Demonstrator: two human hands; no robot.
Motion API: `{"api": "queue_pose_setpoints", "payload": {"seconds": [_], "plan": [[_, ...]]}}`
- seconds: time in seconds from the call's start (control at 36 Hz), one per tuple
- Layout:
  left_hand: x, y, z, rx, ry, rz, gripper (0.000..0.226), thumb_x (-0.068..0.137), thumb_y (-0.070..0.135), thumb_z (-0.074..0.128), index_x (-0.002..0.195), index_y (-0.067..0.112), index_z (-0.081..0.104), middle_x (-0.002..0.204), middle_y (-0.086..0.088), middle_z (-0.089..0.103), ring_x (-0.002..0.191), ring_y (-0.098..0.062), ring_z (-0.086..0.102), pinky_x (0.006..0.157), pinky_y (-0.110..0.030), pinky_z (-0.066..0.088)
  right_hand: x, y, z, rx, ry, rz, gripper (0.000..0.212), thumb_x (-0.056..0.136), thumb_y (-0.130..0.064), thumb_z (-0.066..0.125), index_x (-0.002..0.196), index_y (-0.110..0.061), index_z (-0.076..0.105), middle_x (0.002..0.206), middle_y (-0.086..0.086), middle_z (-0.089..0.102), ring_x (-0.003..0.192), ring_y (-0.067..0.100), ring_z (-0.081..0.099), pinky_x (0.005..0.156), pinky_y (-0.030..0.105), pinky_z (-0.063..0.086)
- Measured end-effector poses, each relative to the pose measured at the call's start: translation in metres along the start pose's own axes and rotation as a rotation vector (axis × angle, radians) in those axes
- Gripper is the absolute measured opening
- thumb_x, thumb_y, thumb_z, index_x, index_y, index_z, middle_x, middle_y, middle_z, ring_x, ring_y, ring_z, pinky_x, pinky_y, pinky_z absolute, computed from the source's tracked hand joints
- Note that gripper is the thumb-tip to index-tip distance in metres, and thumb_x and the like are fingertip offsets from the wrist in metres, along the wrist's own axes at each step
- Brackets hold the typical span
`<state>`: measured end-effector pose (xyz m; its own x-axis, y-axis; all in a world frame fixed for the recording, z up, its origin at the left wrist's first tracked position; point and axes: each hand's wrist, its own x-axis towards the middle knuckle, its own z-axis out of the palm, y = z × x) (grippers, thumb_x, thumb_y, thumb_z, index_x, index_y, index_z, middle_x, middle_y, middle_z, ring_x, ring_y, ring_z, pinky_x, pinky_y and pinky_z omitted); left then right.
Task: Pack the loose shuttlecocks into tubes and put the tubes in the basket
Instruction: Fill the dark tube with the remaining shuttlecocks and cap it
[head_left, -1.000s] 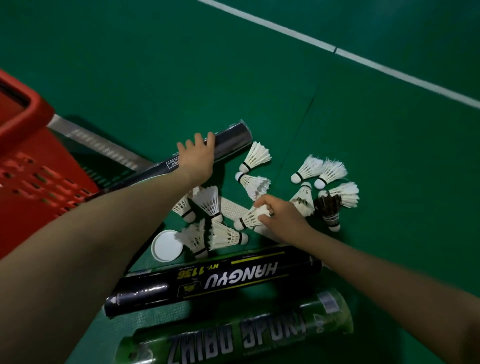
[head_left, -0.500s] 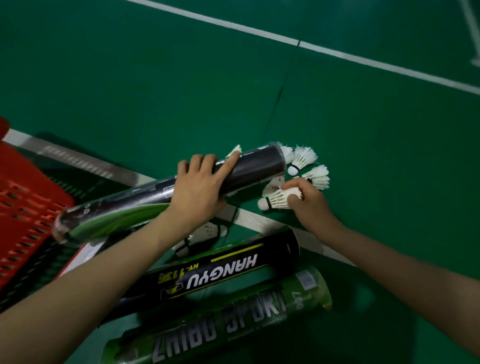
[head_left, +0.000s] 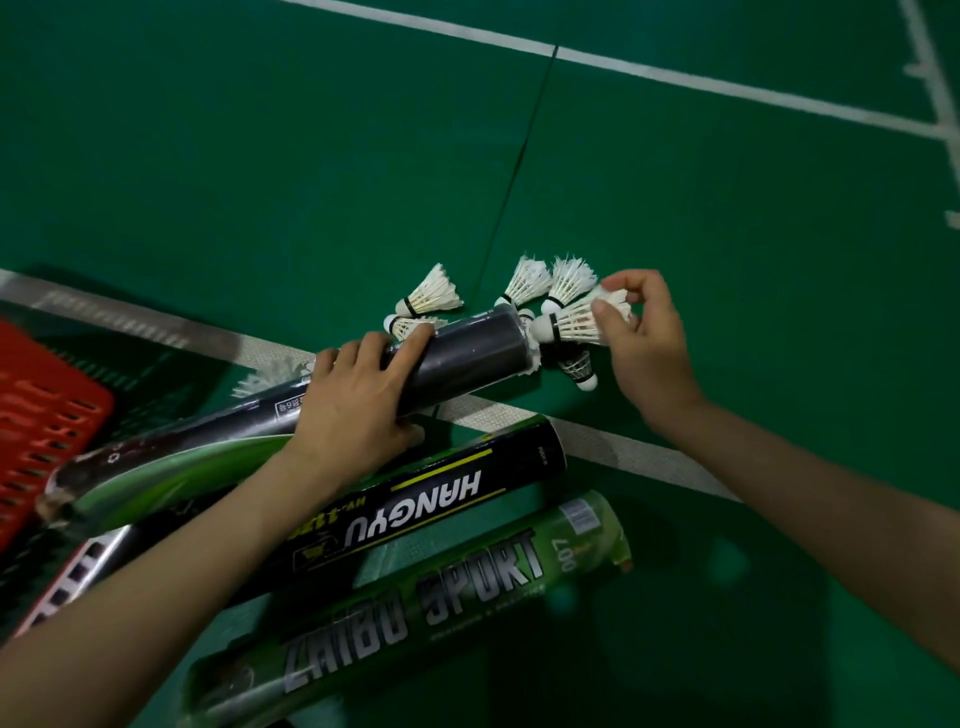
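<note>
My left hand (head_left: 358, 405) grips a long black tube (head_left: 467, 358) lifted off the floor, its open mouth facing right. My right hand (head_left: 644, 338) pinches a white shuttlecock (head_left: 571, 322) by its feathers, cork pointing at the tube's mouth and right beside it. Loose white shuttlecocks (head_left: 434, 291) lie on the green floor behind the tube, and a dark one (head_left: 579, 369) lies below its mouth. More feathers (head_left: 275, 374) show under the tube. The red basket (head_left: 47, 426) stands at the left edge.
Two more tubes lie near me: a black one marked HANGYU (head_left: 415, 509) and a green one marked ZHIBO SPORT (head_left: 415, 608). A white court line (head_left: 623, 447) runs under the tubes. Green court floor stretches beyond the shuttlecocks.
My right hand has lifted the white shuttlecock and turned it cork-first toward the tube's mouth. My left hand has kept hold of the black tube, and the view has shifted left.
</note>
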<state>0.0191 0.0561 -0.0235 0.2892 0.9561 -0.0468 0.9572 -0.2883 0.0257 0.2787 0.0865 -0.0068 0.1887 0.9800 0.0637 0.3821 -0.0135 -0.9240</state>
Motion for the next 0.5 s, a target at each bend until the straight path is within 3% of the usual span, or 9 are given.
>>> {"api": "queue_pose_setpoints", "payload": {"seconds": [0.17,0.25,0.33,0.42,0.5], "plan": [[-0.001,0.005,-0.005,-0.008,0.033,-0.006,0.108,0.054,0.042,0.081,0.141,0.026,0.02,0.11,-0.012,0.053,0.094,-0.034,0.055,0.083,-0.043,0.045,-0.007,-0.013,0.018,0.092,-0.115,0.018,0.029,0.095,-0.01,0.052,0.122,-0.016,0.046,0.092,-0.01,0.045,0.069,0.008,0.045,0.064,0.019,0.041],[0.0,0.007,-0.009,-0.021,0.048,-0.011,0.108,0.054,0.045,0.081,0.144,0.025,0.025,0.109,-0.012,0.054,0.093,-0.034,0.055,0.08,-0.042,0.046,-0.009,-0.018,0.024,0.168,-0.138,0.023,0.024,0.096,-0.006,0.048,0.118,-0.014,0.046,0.084,-0.004,0.055,0.069,0.007,0.051,0.065,0.013,0.043],[-0.001,0.011,-0.015,-0.048,0.028,-0.03,0.105,0.06,0.048,0.076,0.148,0.025,0.023,0.115,-0.011,0.051,0.099,-0.032,0.053,0.083,-0.041,0.044,-0.007,-0.02,0.029,0.219,-0.15,0.068,0.018,0.098,-0.009,0.047,0.112,-0.02,0.049,0.078,-0.005,0.06,0.065,0.006,0.051,0.064,0.021,0.043],[-0.002,0.013,-0.018,-0.062,0.018,-0.026,0.102,0.066,0.048,0.072,0.149,0.027,0.017,0.119,-0.009,0.049,0.103,-0.03,0.051,0.086,-0.04,0.043,-0.009,-0.02,0.035,0.246,-0.219,0.12,0.016,0.101,-0.018,0.042,0.107,-0.029,0.051,0.079,-0.001,0.06,0.073,0.011,0.054,0.073,0.027,0.043],[0.0,0.011,-0.016,-0.056,0.01,-0.021,0.104,0.067,0.049,0.072,0.15,0.029,0.014,0.12,-0.008,0.047,0.105,-0.03,0.05,0.088,-0.04,0.042,-0.015,-0.024,0.038,0.223,-0.299,0.136,0.017,0.102,-0.03,0.035,0.11,-0.029,0.05,0.093,0.001,0.054,0.084,0.011,0.052,0.07,0.009,0.042]]}}
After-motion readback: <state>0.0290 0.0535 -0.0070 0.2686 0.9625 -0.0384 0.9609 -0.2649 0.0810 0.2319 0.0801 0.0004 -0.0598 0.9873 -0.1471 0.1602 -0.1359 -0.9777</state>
